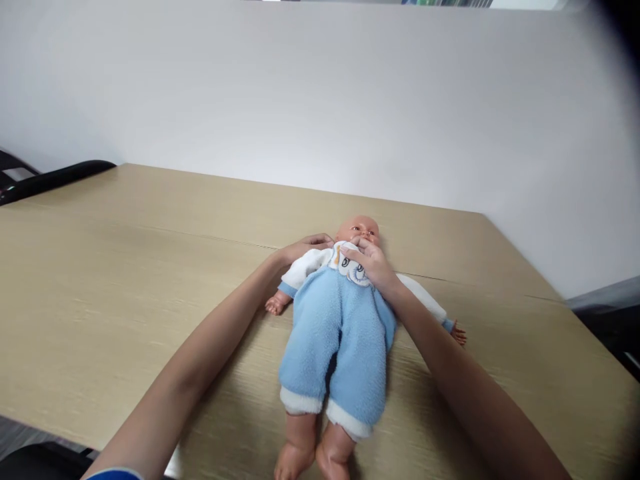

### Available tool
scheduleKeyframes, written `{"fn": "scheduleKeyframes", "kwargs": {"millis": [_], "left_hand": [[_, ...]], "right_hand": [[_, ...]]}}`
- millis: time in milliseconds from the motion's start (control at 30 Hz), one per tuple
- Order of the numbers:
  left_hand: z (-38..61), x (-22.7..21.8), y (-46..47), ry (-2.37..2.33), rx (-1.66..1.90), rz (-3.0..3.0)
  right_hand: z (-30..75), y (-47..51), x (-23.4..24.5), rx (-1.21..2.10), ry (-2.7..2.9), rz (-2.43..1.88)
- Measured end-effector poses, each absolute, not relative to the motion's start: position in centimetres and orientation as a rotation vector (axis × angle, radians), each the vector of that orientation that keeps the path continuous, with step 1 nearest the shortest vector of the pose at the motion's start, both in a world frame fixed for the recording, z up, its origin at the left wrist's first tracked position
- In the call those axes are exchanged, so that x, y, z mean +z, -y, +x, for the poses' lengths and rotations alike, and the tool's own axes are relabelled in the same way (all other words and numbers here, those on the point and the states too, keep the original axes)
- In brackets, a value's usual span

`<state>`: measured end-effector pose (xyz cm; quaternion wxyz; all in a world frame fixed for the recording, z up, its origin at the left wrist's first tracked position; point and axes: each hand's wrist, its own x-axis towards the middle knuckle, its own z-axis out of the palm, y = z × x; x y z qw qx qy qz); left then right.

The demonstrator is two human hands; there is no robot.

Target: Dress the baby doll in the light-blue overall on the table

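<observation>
A baby doll lies on its back on a wooden table, head away from me, feet near the front edge. It wears a light blue fleece romper with white sleeves and cuffs. My left hand rests at the doll's shoulder beside its head, fingers curled on the white collar. My right hand pinches the garment's neckline just under the doll's chin, over a blue embroidered patch. The doll's arms stretch out to both sides.
A white wall rises behind the table. A dark chair back shows at the far left edge. The table's right edge drops to a dark floor area. A dark object sits at the bottom left corner.
</observation>
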<state>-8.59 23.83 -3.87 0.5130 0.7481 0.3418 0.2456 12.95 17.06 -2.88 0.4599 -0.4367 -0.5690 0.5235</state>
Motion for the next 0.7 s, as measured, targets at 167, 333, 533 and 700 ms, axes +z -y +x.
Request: {"fn": "scheduleKeyframes", "kwargs": {"millis": [167, 333, 533, 700], "left_hand": [[-10.7, -0.5, -23.1, -0.906, 0.595, 1.908], [-12.3, 3.8, -20.3, -0.807, 0.508, 2.074], [-12.7, 4.1, -18.8, -0.91, -0.024, 2.06], [-12.7, 3.8, -19.1, -0.847, -0.16, 2.069]], "right_hand": [[15.2, -16.2, 0.0, 1.128, 1.749, -1.344], [17.8, -15.0, 2.9, 0.848, 2.106, -1.677], [17.8, -15.0, 2.1, 0.919, 2.098, -1.658], [18.2, -15.6, 0.8, 0.961, 1.994, -1.528]]}}
